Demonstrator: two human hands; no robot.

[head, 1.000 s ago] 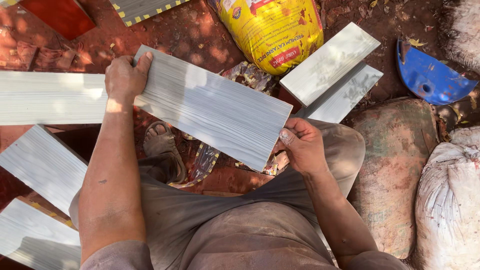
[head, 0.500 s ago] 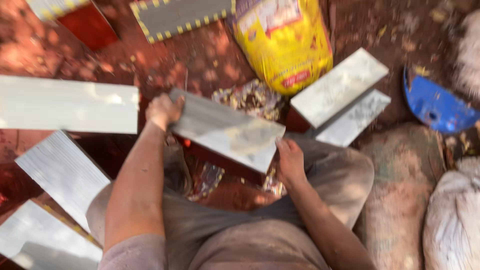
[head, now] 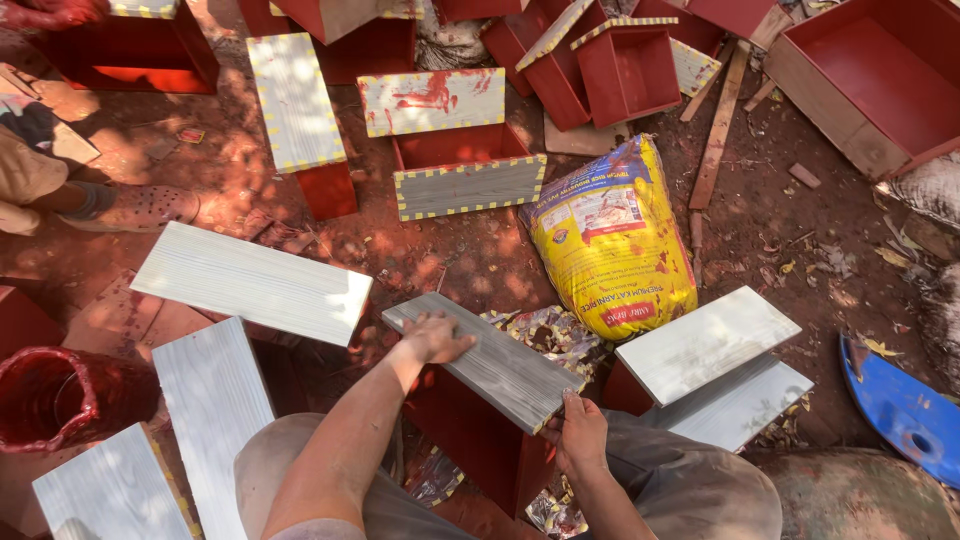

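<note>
A grey wood-grain board (head: 490,365) with a red underside lies tilted in front of me, over a red box (head: 470,440) between my knees. My left hand (head: 435,337) rests flat on the board's top near its far left end. My right hand (head: 577,432) grips the board's near right corner from below. Both hands hold the same board.
Similar grey boards lie at left (head: 255,282), (head: 215,410) and right (head: 705,343). A yellow sack (head: 607,240) stands just beyond the board. Several red boxes (head: 460,150) with yellow-edged panels fill the far ground. A red-stained bucket (head: 60,400) sits at left, a blue lid (head: 905,410) at right. Another person's foot (head: 130,207) is at far left.
The view has tilted up, revealing the red boxes beyond. The board has turned and moved away from me, now resting over the red box, both hands still on it.
</note>
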